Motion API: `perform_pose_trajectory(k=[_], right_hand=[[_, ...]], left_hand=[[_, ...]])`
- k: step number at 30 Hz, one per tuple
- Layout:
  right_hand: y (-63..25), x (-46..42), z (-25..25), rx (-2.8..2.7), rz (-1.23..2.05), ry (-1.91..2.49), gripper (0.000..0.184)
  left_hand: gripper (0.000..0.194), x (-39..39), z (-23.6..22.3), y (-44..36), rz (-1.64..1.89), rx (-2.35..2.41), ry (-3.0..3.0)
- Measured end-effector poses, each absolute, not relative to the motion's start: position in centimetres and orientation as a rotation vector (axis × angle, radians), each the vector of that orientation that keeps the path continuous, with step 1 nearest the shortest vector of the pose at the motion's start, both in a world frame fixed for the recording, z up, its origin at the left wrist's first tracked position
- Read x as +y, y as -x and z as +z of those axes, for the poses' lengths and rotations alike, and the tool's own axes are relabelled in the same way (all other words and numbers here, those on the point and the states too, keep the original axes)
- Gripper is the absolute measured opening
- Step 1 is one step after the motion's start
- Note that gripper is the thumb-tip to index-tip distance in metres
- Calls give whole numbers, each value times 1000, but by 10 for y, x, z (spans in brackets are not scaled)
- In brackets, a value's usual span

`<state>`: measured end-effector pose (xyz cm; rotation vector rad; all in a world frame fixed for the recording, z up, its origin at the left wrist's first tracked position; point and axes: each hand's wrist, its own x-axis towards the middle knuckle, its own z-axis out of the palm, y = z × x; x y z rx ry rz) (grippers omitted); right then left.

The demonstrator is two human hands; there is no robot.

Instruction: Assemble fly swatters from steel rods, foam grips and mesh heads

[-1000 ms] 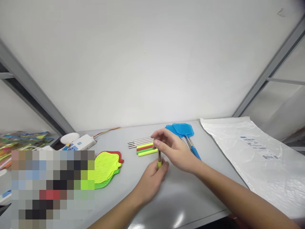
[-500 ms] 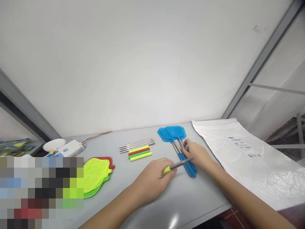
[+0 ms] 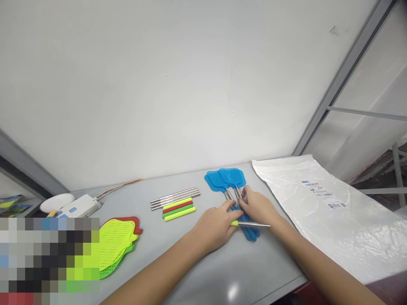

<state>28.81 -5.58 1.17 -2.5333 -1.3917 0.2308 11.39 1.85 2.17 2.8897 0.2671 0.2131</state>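
Observation:
My left hand (image 3: 218, 222) is closed on a metal rod with a yellow-green grip (image 3: 251, 224), which lies level and points right. My right hand (image 3: 256, 205) rests on the handles of the blue fly swatters (image 3: 226, 179), its fingers curled round their metal shafts. Both hands meet over the blue handles (image 3: 249, 233) near the table's front. To the left lie several bare metal rods (image 3: 174, 197) and coloured grips in yellow, red and green (image 3: 178, 209).
Swatter heads in yellow, green and red (image 3: 117, 241) are stacked at the left. A clear plastic bag with a label (image 3: 321, 203) lies at the right. A white device with coloured wires (image 3: 81, 204) sits at the back left. The grey table's front edge (image 3: 270, 290) is close.
My left hand carried the rod rightward and laid it level over the blue handles. My right hand left the rod and settled on the blue swatters' shafts. The camera turned right.

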Motion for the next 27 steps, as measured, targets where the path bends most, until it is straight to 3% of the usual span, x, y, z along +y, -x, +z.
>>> perform_pose_trajectory(k=[16,27], right_hand=[[-290,-71,19,-1356,231,2359,27],[-291,-87,8,-1412,266,2280,16]], left_hand=[[46,13,18,-110,184,374,-2927],[24,25,13,-122,267,332,-2895]])
